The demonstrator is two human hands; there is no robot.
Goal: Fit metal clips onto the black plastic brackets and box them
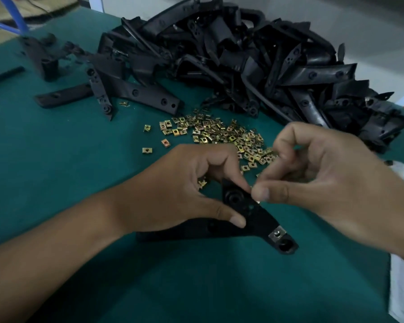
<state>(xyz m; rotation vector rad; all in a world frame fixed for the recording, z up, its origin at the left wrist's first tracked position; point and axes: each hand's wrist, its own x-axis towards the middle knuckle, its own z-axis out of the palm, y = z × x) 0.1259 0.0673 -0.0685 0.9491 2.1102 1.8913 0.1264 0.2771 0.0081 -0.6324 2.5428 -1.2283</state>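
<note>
I pin the flat black plastic bracket (247, 220) to the green table (79, 159) with my left hand (180, 190), thumb and forefinger pinching its upper end so it cannot slide. My right hand (324, 173) closes on that end from the other side, fingertips curled; a clip between them I cannot make out. One grey metal clip (276, 234) already sits near the bracket's lower end, below my right thumb. The loose brass-coloured clips (219, 134) lie just beyond both hands.

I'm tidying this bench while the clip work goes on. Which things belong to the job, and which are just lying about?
In the job: bracket in hand, its fitted clip, loose clips, bracket heap, left hand, right hand.

Lying about: blue cable, white cloth, green mat.
</note>
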